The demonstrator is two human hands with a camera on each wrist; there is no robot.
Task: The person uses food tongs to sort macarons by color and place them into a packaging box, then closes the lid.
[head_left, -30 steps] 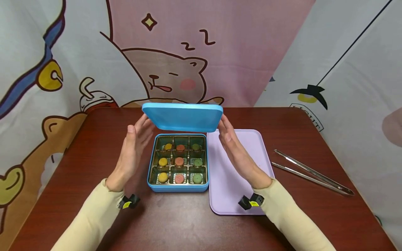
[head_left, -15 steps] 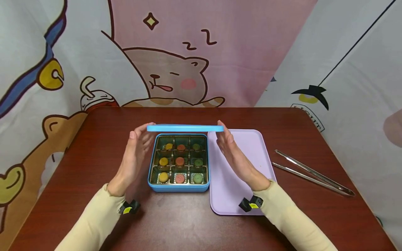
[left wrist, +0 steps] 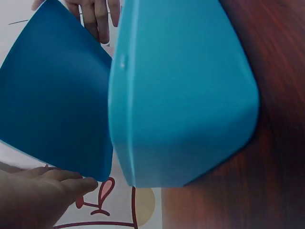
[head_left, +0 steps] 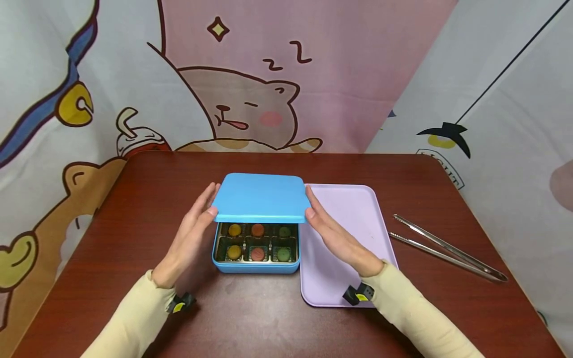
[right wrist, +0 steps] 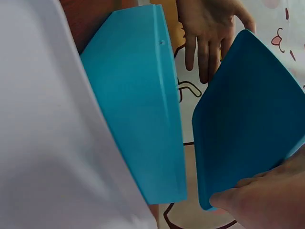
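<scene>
A blue box lid (head_left: 261, 198) is carried between both hands, sloping over a matching blue box (head_left: 256, 268). Its back part hides the box's rear row. The left hand (head_left: 187, 237) lies along the lid's left side with straight fingers, thumb by the front corner. Opposite it, the right hand (head_left: 341, 238) has straight fingers along the right side, thumb at the corner. A gap separates lid and box in the right wrist view. Inside the box, a gold divided insert (head_left: 246, 241) holds yellow macarons (head_left: 234, 252), pink macarons (head_left: 257, 254) and green macarons (head_left: 283, 254).
A lilac tray (head_left: 346, 204) lies against the box's right side, under the right hand. Steel tongs (head_left: 452, 251) rest farther right on the brown table (head_left: 250, 318). Behind the table hangs a cartoon-printed cloth (head_left: 349, 74).
The lid has come down and toward the person, tilting from showing its underside to showing its top. It now covers the back row of macarons. Both hands moved with it.
</scene>
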